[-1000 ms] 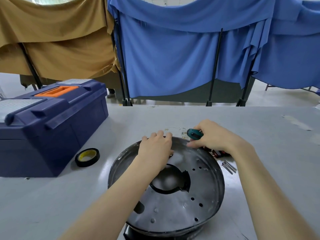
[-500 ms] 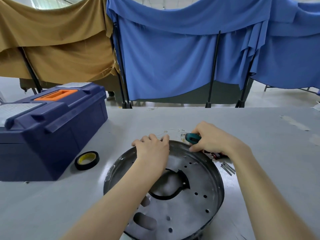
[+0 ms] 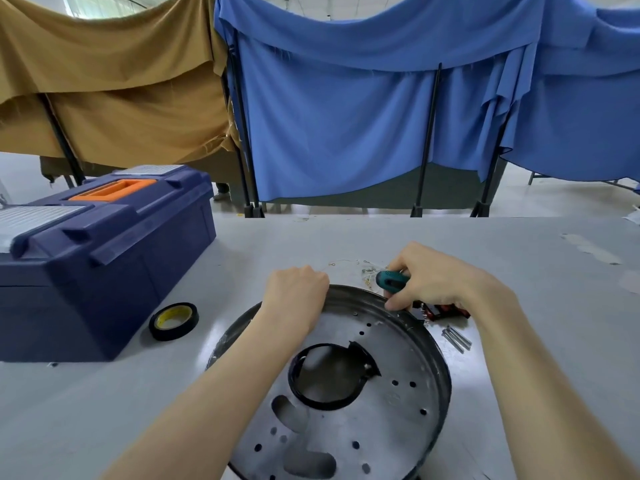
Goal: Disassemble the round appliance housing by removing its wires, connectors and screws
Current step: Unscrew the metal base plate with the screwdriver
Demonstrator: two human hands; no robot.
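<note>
My left fingers point(image 3: 313, 278) are curled over the far rim of the housing point(image 3: 398, 393) and grip it, with their tips hidden behind the edge. My right fingers point(image 3: 407, 259) are wrapped round the teal handle of a screwdriver point(image 3: 391, 280), and my thumb rests against the rim just beside it. The blade is hidden under my right hand point(image 3: 440, 278), so I cannot tell whether it sits in a screw.

The housing lies on the worktop point(image 3: 519, 271) right in front of me, between my forearms. I judge the step to be a fastener at the far rim. To do it well, my left hand point(image 3: 298, 296) should pin the pan so it cannot spin or skate. I should seat the tip squarely before I turn and push along the shaft, since small heads in thin metal strip easily.

The housing is a shallow round pan of dull grey sheet metal, scuffed and smeared, with a dark upturned rim. A large middle opening is lined with a black ring, notched on one side, and small round holes and two oblong slots pierce the floor.

- **Past the rim:** a tangle of fine wire bits point(image 3: 367, 268).
- **By my right wrist:** a red and black part point(image 3: 446, 311) and slim metal pins point(image 3: 457, 337).
- **To the left:** a black tape roll point(image 3: 173, 320) with a yellow core, and a navy plastic toolbox point(image 3: 97, 265).
</note>
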